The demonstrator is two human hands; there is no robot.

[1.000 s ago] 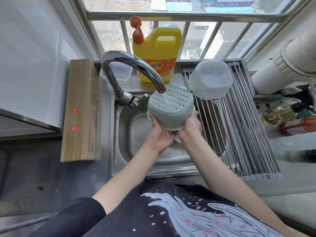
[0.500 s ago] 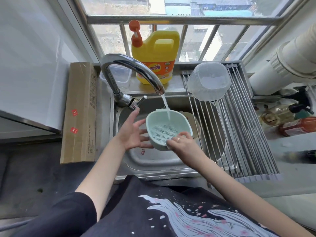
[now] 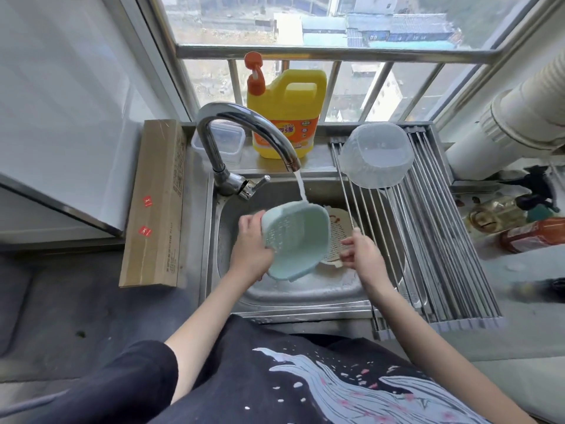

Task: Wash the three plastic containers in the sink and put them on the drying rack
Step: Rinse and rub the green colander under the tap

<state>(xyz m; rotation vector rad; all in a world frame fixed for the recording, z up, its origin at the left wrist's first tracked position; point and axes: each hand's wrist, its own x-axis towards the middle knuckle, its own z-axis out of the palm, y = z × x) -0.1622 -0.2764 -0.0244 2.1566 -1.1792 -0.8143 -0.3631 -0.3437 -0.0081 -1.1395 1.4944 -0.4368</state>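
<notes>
Rinse step, container 2 of 3 by my reading: the green perforated colander is held over the sink, tilted with its opening toward the right so the stream from the faucet strikes its upper rim and runs off the lower edge. Left hand grips the colander's left wall, fingers curled round the rim; this one grip carries it. Right hand is off the colander, fingers loosely spread, holding nothing, just beside the beige strainer plate lying in the basin behind. The clear plastic bowl sits inverted on the roll-up drying rack, likely to drain. Yellow detergent jug stands on the ledge behind the faucet
</notes>
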